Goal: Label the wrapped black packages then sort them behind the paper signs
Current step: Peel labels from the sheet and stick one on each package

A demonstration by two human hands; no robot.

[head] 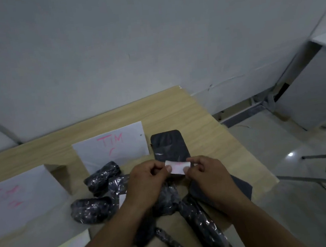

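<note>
We pinch a small white paper label [177,167] by its ends, left hand [146,180] and right hand [208,175], fingers closed on it; its long axis runs nine-to-three, and the flat black wrapped package [169,145] lies at twelve o'clock on the wooden surface [176,110].

Wooden table [186,109]: packages [91,210], signs [119,144].

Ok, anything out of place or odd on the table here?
Nothing damaged or spilled. The wrapped black packages lie in a loose heap in front of the paper signs, not yet sorted behind them. Both hands, left hand and right hand, pinch a small white label.
</note>
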